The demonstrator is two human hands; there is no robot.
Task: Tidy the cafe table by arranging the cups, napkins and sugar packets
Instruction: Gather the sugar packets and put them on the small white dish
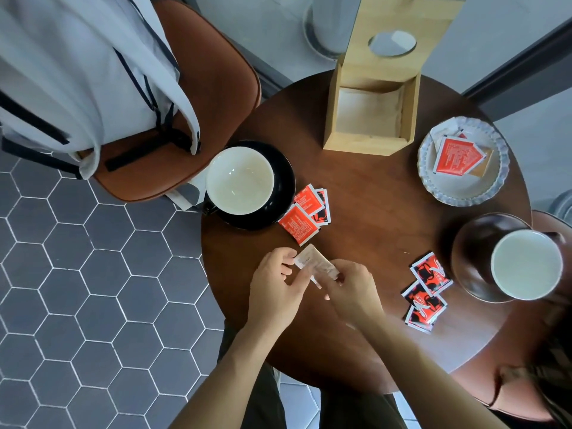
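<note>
Low in the middle of the frame, the left hand and the right hand meet over the near edge of the round brown tabletop. Both pinch one pale packet between them. The left hand holds its upper left end with thumb and fingertips. The right hand holds its lower right end with curled fingers. The packet is tilted and partly hidden by the fingers.

Just above the hands lie red packets in a small pile, touching each other. Left of them sits a white cup on a black saucer at the left edge of the tabletop. To the right of the hands lie more red packets, overlapping. Next to these, at the right edge of the frame, a second white cup stands on a brown saucer.

In the upper right sits a glass dish with a red packet and pale ones in it. At the top middle stands a wooden box with its lid up and napkins inside.

In the upper left, a brown chair holds a pale bag beside the tabletop. Grey tiles cover the floor.
</note>
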